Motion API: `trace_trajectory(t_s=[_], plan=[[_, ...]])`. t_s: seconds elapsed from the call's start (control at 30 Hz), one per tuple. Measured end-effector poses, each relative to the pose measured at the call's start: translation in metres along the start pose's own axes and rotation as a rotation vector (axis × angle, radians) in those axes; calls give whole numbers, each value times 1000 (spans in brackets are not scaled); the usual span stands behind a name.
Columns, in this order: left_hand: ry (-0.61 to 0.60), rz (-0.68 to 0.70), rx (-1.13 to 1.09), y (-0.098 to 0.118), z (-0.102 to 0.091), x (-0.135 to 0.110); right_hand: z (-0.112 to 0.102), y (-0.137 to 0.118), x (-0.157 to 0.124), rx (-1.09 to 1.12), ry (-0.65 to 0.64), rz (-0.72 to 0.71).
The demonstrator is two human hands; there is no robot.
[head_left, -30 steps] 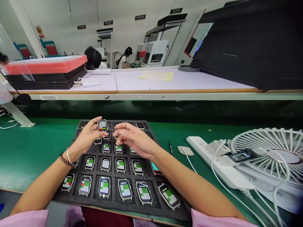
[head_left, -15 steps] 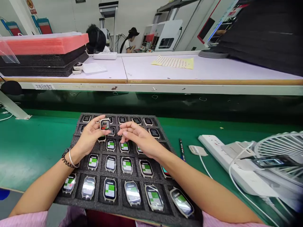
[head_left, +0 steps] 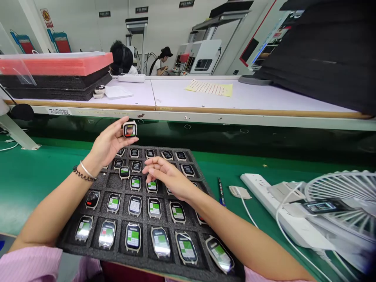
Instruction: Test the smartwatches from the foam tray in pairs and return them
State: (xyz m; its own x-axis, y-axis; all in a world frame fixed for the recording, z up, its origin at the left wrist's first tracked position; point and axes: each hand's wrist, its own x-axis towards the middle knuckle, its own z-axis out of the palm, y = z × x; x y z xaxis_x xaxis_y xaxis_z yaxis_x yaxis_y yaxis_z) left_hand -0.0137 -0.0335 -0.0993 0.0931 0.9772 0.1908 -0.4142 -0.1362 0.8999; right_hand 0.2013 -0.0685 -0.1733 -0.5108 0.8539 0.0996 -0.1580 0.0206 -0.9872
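Note:
Between the thumb and fingers of my left hand (head_left: 110, 143) is a smartwatch without a strap (head_left: 129, 129), its lit screen turned toward me. It is raised above the far left part of a black foam tray (head_left: 118, 216). My right hand (head_left: 164, 172) hovers over the tray's middle, fingers apart and holding nothing that I can see. Rows of similar watches lie in the tray's compartments, many with green and white screens, the far ones with dark text screens. One watch (head_left: 124, 172) sits askew on a divider below my left hand. My right forearm hides some compartments.
Right of the tray lie a pen (head_left: 221, 192), a white charger (head_left: 240, 192) with a cable, a power strip (head_left: 264, 192) and a white fan (head_left: 346, 192). A raised shelf (head_left: 173, 98) crosses behind, bearing stacked foam (head_left: 55, 64) and a yellow sheet (head_left: 209, 87). Two people sit beyond it.
My left hand has lifted the smartwatch higher, away from the tray. My right hand stays nearly in place over the tray. The whole view has shifted slightly.

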Motion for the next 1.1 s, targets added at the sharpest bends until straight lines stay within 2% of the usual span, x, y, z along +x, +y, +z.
trace_trajectory(t_s=[0.2, 0.33, 0.43, 0.57, 0.77, 0.93, 1.1], plan=[[-124, 141, 28, 34, 16, 59, 0, 1, -1, 11, -32, -2], [-147, 217, 59, 43, 19, 89, 0, 0, -1, 18, -40, -1], [-132, 211, 91, 44, 20, 104, 0, -1, -1, 15, -40, -1], [-141, 181, 99, 44, 19, 113, 0, -1, 0, 14, -41, 9], [-148, 126, 23, 47, 19, 114, -2, 1, 1, 24, -46, 12], [-133, 127, 53, 46, 18, 114, -3, 2, 2, 21, -56, 15], [-183, 157, 92, 44, 13, 118, -3, 3, 2, 27, -59, 19]])
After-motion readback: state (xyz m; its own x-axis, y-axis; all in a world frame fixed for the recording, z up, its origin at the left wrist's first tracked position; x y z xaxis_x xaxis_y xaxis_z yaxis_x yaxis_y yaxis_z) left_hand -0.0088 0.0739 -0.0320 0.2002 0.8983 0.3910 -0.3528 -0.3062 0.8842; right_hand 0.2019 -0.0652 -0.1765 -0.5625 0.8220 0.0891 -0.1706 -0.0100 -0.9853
